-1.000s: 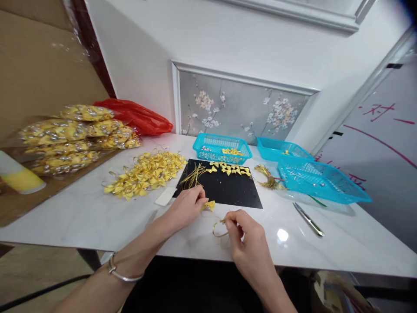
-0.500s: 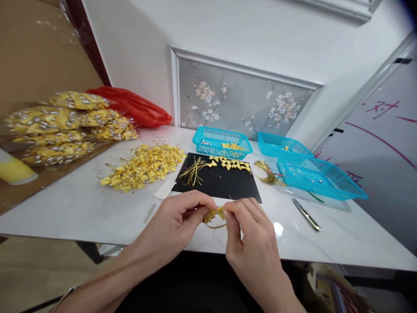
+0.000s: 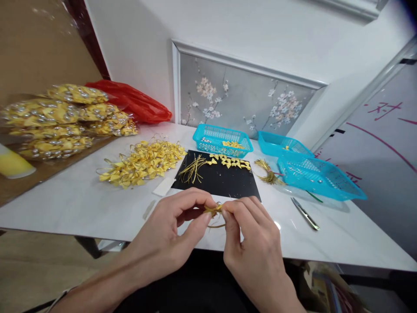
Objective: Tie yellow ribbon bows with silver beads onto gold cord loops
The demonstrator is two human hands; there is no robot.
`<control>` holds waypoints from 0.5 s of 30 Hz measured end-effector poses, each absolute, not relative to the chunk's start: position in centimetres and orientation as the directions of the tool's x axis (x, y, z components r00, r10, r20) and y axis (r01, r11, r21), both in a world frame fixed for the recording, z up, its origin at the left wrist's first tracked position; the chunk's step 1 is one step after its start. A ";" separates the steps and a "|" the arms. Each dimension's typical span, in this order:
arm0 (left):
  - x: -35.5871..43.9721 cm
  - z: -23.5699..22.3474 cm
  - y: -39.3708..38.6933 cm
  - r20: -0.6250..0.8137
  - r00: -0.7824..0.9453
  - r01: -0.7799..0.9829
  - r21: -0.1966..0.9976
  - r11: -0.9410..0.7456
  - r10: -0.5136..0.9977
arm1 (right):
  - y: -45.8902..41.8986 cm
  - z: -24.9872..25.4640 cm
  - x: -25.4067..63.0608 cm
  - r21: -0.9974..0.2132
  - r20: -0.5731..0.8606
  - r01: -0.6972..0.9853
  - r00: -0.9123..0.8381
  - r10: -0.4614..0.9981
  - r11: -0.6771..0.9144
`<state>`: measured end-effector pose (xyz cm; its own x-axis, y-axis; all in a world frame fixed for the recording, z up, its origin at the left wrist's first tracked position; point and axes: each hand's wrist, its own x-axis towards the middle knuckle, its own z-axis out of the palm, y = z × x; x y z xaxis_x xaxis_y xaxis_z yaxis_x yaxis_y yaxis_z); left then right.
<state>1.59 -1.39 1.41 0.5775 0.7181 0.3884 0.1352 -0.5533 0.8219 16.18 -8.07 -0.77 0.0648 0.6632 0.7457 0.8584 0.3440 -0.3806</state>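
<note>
Between my two hands is a small yellow ribbon bow (image 3: 213,210) with a silvery bead on top and a loop of thin cord hanging below it. My left hand (image 3: 182,224) pinches the bow's left side between thumb and fingers. From the right, my right hand (image 3: 252,234) grips its other end, the fingertips partly hiding it. Just beyond, a black mat (image 3: 221,180) carries loose golden cords (image 3: 193,169) and several yellow bows (image 3: 233,162).
A heap of beaded yellow bows (image 3: 146,163) lies left, near bagged bows (image 3: 45,113) and a red plastic bag (image 3: 137,102). Blue baskets (image 3: 224,150) stand at the back and right. Snips (image 3: 305,214) and a cord bundle (image 3: 269,171) lie on the right.
The bow has turned between my fingers, so its silvery bead now shows on top. My left thumb has shifted slightly; both hands stay in nearly the same place.
</note>
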 end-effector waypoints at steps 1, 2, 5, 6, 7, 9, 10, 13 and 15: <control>1.6 1.3 -1.5 0.388 0.572 0.135 0.824 -0.550 0.723 | -8.1 -0.7 16.1 -0.374 0.748 0.862 0.063 0.661 0.342; 1.7 1.3 -1.6 0.392 0.565 0.138 0.823 -0.551 0.726 | -8.1 -0.7 16.1 -0.368 0.750 0.866 0.062 0.658 0.338; 1.7 1.0 -1.6 0.402 0.550 0.153 0.813 -0.562 0.732 | -8.1 -0.6 16.0 -0.357 0.756 0.875 0.065 0.651 0.327; 1.8 1.0 -1.6 0.408 0.542 0.154 0.811 -0.565 0.734 | -8.1 -0.6 16.0 -0.357 0.757 0.876 0.069 0.650 0.324; 1.8 1.0 -1.6 0.413 0.533 0.156 0.810 -0.566 0.738 | -8.1 -0.5 15.9 -0.359 0.759 0.876 0.072 0.647 0.323; 1.9 1.0 -1.5 0.419 0.513 0.168 0.807 -0.566 0.749 | -8.1 -0.5 15.9 -0.362 0.762 0.874 0.077 0.643 0.325; 1.9 1.0 -1.5 0.422 0.502 0.174 0.805 -0.567 0.755 | -8.1 -0.5 15.8 -0.362 0.763 0.874 0.078 0.642 0.324; 1.9 0.9 -1.3 0.422 0.486 0.182 0.808 -0.560 0.766 | -8.1 -0.5 15.7 -0.360 0.766 0.876 0.080 0.638 0.322; 1.8 0.7 -1.3 0.414 0.487 0.172 0.818 -0.549 0.769 | -8.1 -0.5 15.7 -0.356 0.770 0.877 0.080 0.633 0.322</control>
<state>1.80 -1.29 0.71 0.4867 0.7692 0.4140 0.1723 -0.5491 0.8178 15.66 -8.10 -0.48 0.0804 0.6331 0.7699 0.8772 0.3218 -0.3562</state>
